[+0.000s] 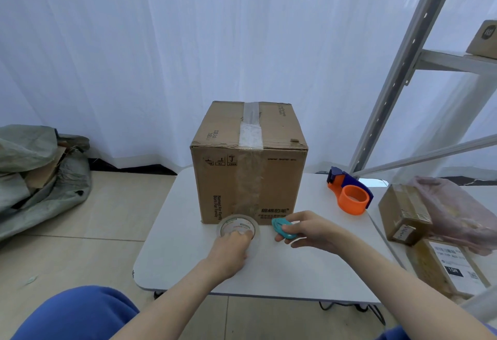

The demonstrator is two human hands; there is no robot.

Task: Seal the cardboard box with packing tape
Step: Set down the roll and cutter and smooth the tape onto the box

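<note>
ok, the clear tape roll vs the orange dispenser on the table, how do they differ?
The tape roll lies flat at the foot of the cardboard box, under the left hand; the orange dispenser sits untouched, apart to the box's right. The tape roll is pale and translucent, a bare ring; the dispenser has an orange hub in a dark blue frame. The right hand holds a teal cutter, not the dispenser. Both rest on the white table.

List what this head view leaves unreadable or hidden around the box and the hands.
- Cardboard box: back and far sides face away; contents hidden.
- Tape roll: near rim covered by left hand.
- Teal cutter: partly wrapped by right hand; blade not visible.
- Parcel label: print too small.
</note>
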